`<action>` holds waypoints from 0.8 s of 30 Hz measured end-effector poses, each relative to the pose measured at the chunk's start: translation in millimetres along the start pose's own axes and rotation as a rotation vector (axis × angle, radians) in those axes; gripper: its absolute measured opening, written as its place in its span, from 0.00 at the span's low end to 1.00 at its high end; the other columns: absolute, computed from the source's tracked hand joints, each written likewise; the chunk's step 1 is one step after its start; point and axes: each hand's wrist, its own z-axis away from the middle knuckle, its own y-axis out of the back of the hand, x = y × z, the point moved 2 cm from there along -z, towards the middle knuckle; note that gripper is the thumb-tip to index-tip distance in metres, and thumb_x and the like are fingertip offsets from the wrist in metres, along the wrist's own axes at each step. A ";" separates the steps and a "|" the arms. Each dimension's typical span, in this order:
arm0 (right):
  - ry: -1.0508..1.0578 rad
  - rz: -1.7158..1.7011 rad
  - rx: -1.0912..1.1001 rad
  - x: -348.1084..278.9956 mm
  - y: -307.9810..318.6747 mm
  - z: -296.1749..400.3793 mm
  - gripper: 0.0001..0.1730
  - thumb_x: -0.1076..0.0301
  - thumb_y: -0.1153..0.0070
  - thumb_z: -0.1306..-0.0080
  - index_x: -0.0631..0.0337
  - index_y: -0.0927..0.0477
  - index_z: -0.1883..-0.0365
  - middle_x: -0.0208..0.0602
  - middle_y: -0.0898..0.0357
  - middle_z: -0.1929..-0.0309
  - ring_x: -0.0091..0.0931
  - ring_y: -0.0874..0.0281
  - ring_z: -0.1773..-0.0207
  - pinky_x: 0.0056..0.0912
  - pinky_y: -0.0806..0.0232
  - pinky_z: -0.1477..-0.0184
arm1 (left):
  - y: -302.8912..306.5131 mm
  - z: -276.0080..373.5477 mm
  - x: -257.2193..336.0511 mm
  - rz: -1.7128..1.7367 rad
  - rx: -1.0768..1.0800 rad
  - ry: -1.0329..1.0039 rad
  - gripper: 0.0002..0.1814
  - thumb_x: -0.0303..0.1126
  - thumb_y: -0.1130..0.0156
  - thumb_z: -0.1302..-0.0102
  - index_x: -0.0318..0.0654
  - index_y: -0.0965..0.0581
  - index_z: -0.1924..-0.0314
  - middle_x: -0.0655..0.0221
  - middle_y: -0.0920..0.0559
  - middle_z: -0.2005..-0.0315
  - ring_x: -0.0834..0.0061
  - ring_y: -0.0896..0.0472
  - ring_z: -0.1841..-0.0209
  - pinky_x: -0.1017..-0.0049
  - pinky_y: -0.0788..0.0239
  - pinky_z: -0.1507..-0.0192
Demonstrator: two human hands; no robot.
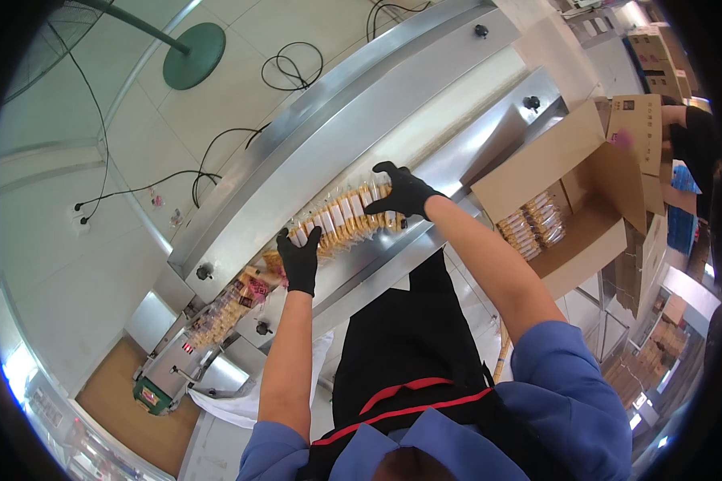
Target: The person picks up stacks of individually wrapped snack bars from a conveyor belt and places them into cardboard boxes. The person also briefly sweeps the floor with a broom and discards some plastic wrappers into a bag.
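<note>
A row of clear-wrapped snack packets (344,215) stands on edge along the metal conveyor trough, golden food and white strips showing through the film. My left hand (299,260), in a black glove, grips the row's left end between thumb and fingers. At the right end, my right hand (407,193), gloved too, reaches over the packets with its thumb pressed along them and its fingers spread at the far side. The undersides of both hands are hidden. More loose packets (228,309), some with pink print, lie left of my left hand.
An open cardboard box (589,240) to my right holds rows of packets (532,225). Metal trough walls (349,126) run along both sides, with black knobs (480,30). A machine (171,367) stands at the left end. Another person's arm (677,117) shows at far right.
</note>
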 end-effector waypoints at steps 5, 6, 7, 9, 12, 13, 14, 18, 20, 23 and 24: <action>0.118 -0.017 -0.017 17.0 -2.8 -3.1 0.59 0.39 0.25 0.54 0.43 0.39 0.26 0.57 0.32 0.36 0.48 0.27 0.36 0.47 0.31 0.35 | -1.2 -1.6 19.3 0.061 -0.148 -0.024 0.60 0.50 0.17 0.54 0.24 0.42 0.31 0.43 0.29 0.39 0.51 0.30 0.35 0.59 0.38 0.33; 0.111 -0.025 -0.048 13.1 -3.2 -5.6 0.59 0.39 0.25 0.54 0.43 0.39 0.26 0.56 0.31 0.36 0.47 0.27 0.36 0.47 0.31 0.35 | 0.1 -7.9 23.6 0.161 -0.235 -0.004 0.62 0.49 0.16 0.55 0.25 0.43 0.30 0.43 0.30 0.38 0.52 0.30 0.34 0.59 0.38 0.32; 0.072 -0.035 -0.080 5.5 -4.0 -8.4 0.59 0.37 0.26 0.54 0.43 0.39 0.26 0.55 0.31 0.36 0.47 0.27 0.35 0.46 0.31 0.35 | 1.0 -13.4 23.9 0.265 -0.323 0.014 0.63 0.48 0.15 0.56 0.25 0.45 0.29 0.43 0.31 0.37 0.53 0.31 0.33 0.59 0.39 0.32; -0.021 -0.063 -0.131 -4.0 -2.7 -16.8 0.59 0.35 0.27 0.54 0.43 0.38 0.26 0.52 0.29 0.35 0.45 0.27 0.34 0.45 0.32 0.34 | -5.1 -20.9 21.0 0.188 -0.283 -0.040 0.69 0.46 0.14 0.56 0.29 0.52 0.25 0.44 0.34 0.33 0.57 0.34 0.31 0.60 0.40 0.30; 0.117 0.080 -0.010 10.9 -3.5 -6.3 0.60 0.32 0.28 0.56 0.46 0.35 0.27 0.50 0.29 0.35 0.44 0.28 0.33 0.46 0.34 0.32 | -5.5 0.0 33.9 0.101 -0.205 -0.081 0.72 0.45 0.13 0.58 0.31 0.55 0.23 0.46 0.38 0.30 0.56 0.36 0.29 0.61 0.42 0.29; 0.140 0.101 0.016 18.4 -2.8 5.8 0.60 0.33 0.27 0.56 0.46 0.35 0.27 0.51 0.29 0.35 0.45 0.28 0.33 0.46 0.35 0.32 | -3.4 14.2 45.6 0.222 -0.205 -0.038 0.75 0.45 0.13 0.59 0.34 0.57 0.22 0.45 0.41 0.29 0.56 0.39 0.27 0.61 0.45 0.27; 0.202 0.099 0.090 34.8 -7.3 15.2 0.60 0.33 0.26 0.57 0.45 0.35 0.27 0.51 0.29 0.35 0.46 0.29 0.33 0.47 0.34 0.32 | -3.8 22.6 52.0 0.176 -0.142 -0.098 0.73 0.42 0.13 0.58 0.35 0.57 0.22 0.46 0.42 0.28 0.57 0.40 0.27 0.61 0.46 0.27; 0.375 -0.083 0.427 67.5 -5.1 97.5 0.53 0.45 0.23 0.52 0.43 0.33 0.29 0.57 0.35 0.32 0.52 0.32 0.32 0.50 0.35 0.33 | -13.5 58.1 71.3 0.228 -0.021 -0.218 0.66 0.37 0.17 0.53 0.35 0.53 0.22 0.51 0.41 0.27 0.56 0.40 0.28 0.59 0.50 0.26; 0.378 -0.138 0.544 80.3 17.6 153.8 0.50 0.50 0.22 0.51 0.44 0.32 0.30 0.59 0.39 0.31 0.54 0.33 0.32 0.51 0.34 0.34 | -23.8 75.1 117.8 0.389 -0.109 -0.274 0.59 0.31 0.17 0.54 0.34 0.45 0.25 0.56 0.32 0.36 0.60 0.32 0.34 0.61 0.41 0.30; 0.372 -0.192 0.801 133.6 43.3 223.2 0.48 0.50 0.21 0.52 0.47 0.28 0.33 0.56 0.36 0.33 0.52 0.32 0.33 0.51 0.32 0.36 | -55.4 97.8 204.1 0.414 -0.298 -0.505 0.52 0.29 0.17 0.55 0.34 0.36 0.31 0.59 0.29 0.41 0.62 0.29 0.37 0.63 0.35 0.35; 0.425 -0.200 0.914 156.2 50.8 244.1 0.47 0.51 0.19 0.54 0.51 0.27 0.36 0.53 0.34 0.35 0.51 0.33 0.33 0.50 0.33 0.36 | -71.2 110.9 236.6 0.409 -0.370 -0.588 0.51 0.30 0.16 0.55 0.35 0.35 0.32 0.59 0.29 0.40 0.62 0.29 0.37 0.63 0.35 0.35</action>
